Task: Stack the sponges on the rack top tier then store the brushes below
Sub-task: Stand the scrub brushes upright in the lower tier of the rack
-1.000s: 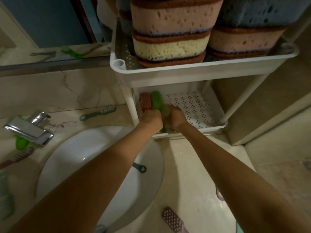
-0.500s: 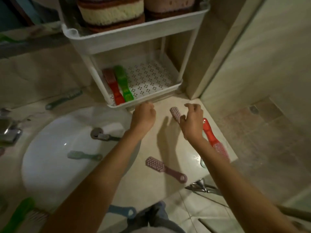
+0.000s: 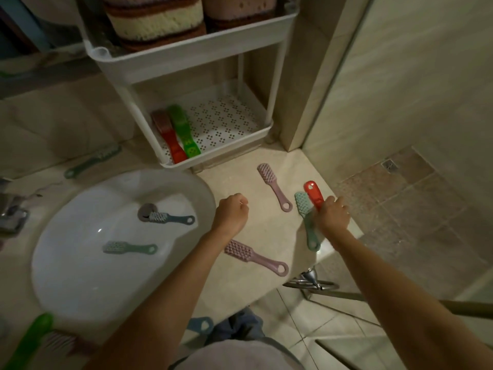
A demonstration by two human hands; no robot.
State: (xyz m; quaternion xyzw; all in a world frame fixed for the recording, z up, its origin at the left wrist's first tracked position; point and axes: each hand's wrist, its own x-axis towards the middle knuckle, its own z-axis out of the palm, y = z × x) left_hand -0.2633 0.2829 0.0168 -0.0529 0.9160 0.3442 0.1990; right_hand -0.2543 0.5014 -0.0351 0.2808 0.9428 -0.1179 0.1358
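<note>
Sponges [image 3: 157, 21] are stacked on the white rack's top tier [image 3: 186, 53]. A red brush [image 3: 170, 138] and a green brush [image 3: 184, 132] lie side by side in the lower tier [image 3: 234, 141]. My right hand [image 3: 332, 217] grips a red brush [image 3: 313, 194] at the counter's right edge, over a teal brush [image 3: 306, 220]. My left hand [image 3: 232, 213] hovers over the counter with curled fingers, holding nothing. Two pink brushes [image 3: 273, 184] [image 3: 253, 256] lie on the counter.
Two teal brushes [image 3: 170, 218] [image 3: 129, 247] lie in the white sink [image 3: 80, 276]. Another brush [image 3: 92, 161] lies behind the sink, and a green one [image 3: 29, 340] at the bottom left. A faucet [image 3: 10, 212] stands at the left. The shower floor [image 3: 413, 209] drops away at the right.
Both hands left the lower tier, where the red and green brushes now lie. My right hand moved to the counter's right edge and took hold of a red brush. The camera tilted down.
</note>
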